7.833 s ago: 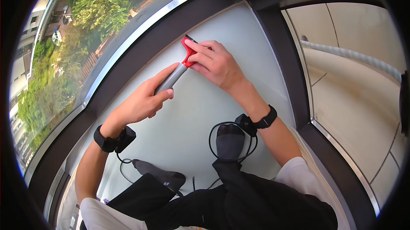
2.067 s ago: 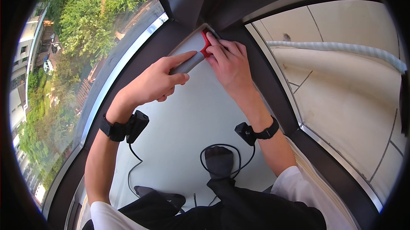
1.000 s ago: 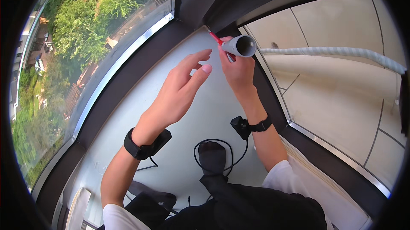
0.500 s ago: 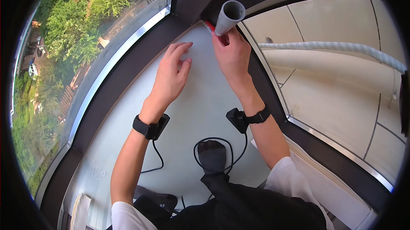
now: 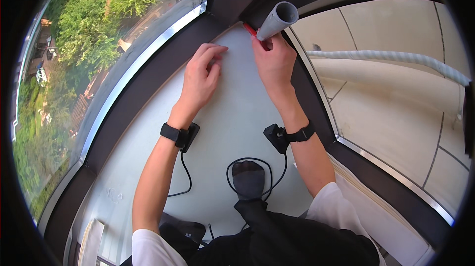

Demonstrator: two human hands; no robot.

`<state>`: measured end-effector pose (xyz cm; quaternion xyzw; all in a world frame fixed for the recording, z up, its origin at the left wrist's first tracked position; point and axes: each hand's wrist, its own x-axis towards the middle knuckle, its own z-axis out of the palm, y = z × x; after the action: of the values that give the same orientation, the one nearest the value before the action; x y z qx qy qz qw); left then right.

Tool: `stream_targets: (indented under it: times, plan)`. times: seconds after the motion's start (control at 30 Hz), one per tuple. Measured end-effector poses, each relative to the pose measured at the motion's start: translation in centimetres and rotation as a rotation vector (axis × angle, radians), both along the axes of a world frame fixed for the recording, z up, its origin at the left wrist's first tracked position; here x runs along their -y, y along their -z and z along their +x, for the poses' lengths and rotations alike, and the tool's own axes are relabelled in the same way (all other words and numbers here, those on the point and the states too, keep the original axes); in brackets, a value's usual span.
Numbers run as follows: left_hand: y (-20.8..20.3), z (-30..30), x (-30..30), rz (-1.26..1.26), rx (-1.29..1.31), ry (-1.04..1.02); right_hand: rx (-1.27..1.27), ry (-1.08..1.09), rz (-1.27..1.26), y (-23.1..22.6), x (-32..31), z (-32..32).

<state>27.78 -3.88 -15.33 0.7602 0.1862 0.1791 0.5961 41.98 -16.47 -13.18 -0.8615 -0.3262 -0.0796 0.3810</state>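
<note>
In the far corner of the pale sill board (image 5: 227, 117), my right hand (image 5: 275, 63) grips a red tool (image 5: 250, 29) with a hollow grey tube-shaped handle (image 5: 278, 21). The tube tilts upward, its round open end facing me. Beyond my fingertips the red part lies along the dark frame; its far tip and working end are hard to make out. To the left, over the board, my left hand (image 5: 199, 75) is open, with bent fingers and nothing in it.
A large window (image 5: 79, 68) runs along the left, a glass pane with tiled wall (image 5: 381, 103) on the right. A black cable (image 5: 250, 159) loops around my foot (image 5: 248, 179) on the board. Black straps (image 5: 300, 133) with small devices sit on both wrists.
The view has shifted slightly, so the corner and tube appear a little further right. My left fingers curl slightly more. The right hand keeps its grip on the red tool.
</note>
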Motion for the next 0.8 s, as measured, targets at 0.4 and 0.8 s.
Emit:
stream_targets:
  times: [0.4,0.8]
  plan:
    - [0.29,0.10,0.03,-0.006,0.048,-0.034,0.018,-0.027,-0.064,-0.27,-0.22,-0.27]
    - [0.46,0.11,-0.20,0.016,0.060,0.000,0.018,0.000,0.004,0.05,0.14,-0.40]
